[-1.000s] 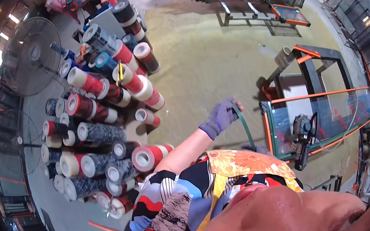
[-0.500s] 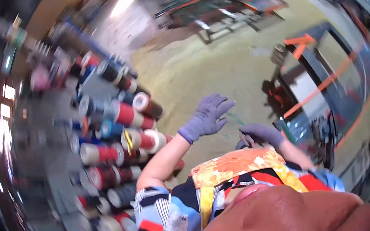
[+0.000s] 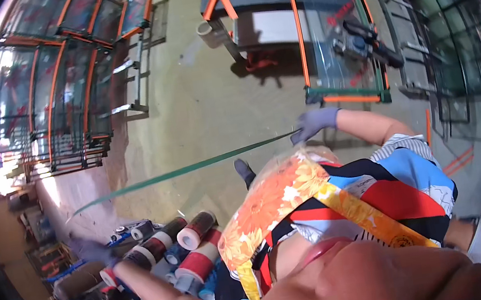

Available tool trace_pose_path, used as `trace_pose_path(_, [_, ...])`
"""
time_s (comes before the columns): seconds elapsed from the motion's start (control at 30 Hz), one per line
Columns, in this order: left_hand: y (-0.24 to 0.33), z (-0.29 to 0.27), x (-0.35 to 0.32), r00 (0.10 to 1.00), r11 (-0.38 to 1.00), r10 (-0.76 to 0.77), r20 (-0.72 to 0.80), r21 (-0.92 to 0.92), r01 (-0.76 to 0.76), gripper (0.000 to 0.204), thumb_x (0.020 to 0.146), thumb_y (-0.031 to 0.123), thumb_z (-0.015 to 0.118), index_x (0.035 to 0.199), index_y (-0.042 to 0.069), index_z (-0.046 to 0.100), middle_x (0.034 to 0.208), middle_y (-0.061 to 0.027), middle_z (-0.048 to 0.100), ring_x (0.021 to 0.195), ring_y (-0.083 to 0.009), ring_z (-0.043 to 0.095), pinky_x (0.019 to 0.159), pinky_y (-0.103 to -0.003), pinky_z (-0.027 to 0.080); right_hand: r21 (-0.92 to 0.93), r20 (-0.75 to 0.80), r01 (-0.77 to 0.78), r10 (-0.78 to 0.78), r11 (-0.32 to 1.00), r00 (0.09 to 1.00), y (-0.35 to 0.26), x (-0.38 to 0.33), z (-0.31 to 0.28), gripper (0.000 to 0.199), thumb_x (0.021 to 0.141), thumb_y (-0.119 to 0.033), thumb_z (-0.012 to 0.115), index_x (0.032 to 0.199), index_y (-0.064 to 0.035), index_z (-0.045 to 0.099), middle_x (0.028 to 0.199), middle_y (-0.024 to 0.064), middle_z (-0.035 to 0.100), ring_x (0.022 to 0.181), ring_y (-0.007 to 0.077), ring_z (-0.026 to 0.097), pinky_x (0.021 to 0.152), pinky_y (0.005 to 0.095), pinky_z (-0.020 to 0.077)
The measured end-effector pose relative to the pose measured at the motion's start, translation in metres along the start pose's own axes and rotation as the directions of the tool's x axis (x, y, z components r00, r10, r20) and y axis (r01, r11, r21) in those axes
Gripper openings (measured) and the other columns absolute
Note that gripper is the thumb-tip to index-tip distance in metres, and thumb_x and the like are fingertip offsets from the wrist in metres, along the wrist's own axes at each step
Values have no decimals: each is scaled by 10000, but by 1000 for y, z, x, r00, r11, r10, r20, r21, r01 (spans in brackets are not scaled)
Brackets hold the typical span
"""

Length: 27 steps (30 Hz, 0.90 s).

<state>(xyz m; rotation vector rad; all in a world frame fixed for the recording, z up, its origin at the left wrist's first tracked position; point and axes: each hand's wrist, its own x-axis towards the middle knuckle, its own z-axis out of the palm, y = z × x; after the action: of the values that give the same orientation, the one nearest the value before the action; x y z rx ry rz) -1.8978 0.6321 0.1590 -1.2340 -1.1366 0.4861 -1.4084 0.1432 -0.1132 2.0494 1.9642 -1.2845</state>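
A long green strap (image 3: 185, 170) stretches across in front of me above the floor. My right hand (image 3: 317, 123), in a purple-grey work glove, is closed around its right end beside the glass table. Far out to the left is my left hand (image 3: 94, 249), gloved alike and blurred. It is close to the strap's far left end, with a small gap seeming to show between them. Whether its fingers grip anything is unclear. Below that arm lie rolls of tape or film (image 3: 194, 234) in red, white and black.
A table with orange edging carries a glass sheet (image 3: 322, 30) and a dark power tool (image 3: 363, 46) at the right. Glass racks (image 3: 51, 96) stand far left, a metal frame (image 3: 408, 37) at far right. A tape roll (image 3: 208, 31) hangs on the table's side.
My view has swung to the right. The left hand has moved far out to the left and the right hand sits higher. The green strap is now stretched out in full view.
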Motion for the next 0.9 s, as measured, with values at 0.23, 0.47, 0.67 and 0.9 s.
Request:
trace_pose_path(0.23, [53,171,139,948,992,38,315,-125,2,392,862,171,371,1224,46,454,1235,-106,488,1113,-192,486,975,-316,335,-16,287,-851,818,524,498,-39,-128,198,360,689,-190,496,1001,-75,632,1075,143,591,1006,305,552,893,397,405])
trace_pose_path(0.47, [253,126,256,970,440,155,-185,-867,-236,334,820,169,446,1114,44,547,1041,-120,602,959,-208,566,796,-339,446,728,436,-677,835,-108,335,-219,-76,318,369,749,-250,489,1063,-86,593,1135,145,550,1008,309,545,875,402,414])
trace_pose_path(0.67, [327,-193,202,783,-790,447,-432,-601,119,267,894,188,468,1050,12,593,1024,-73,608,958,-148,535,843,-261,395,843,469,-411,848,-347,245,-296,-31,300,376,777,-278,482,1090,-88,565,1176,143,522,1038,321,524,890,418,399])
trace_pose_path(0.9, [313,-344,211,708,-948,305,-637,-273,163,209,902,203,489,1049,89,586,602,103,395,485,6,319,423,-158,231,917,232,-381,933,-116,275,-195,-35,265,387,809,-310,475,1122,-91,532,1224,141,488,1072,334,499,907,437,382])
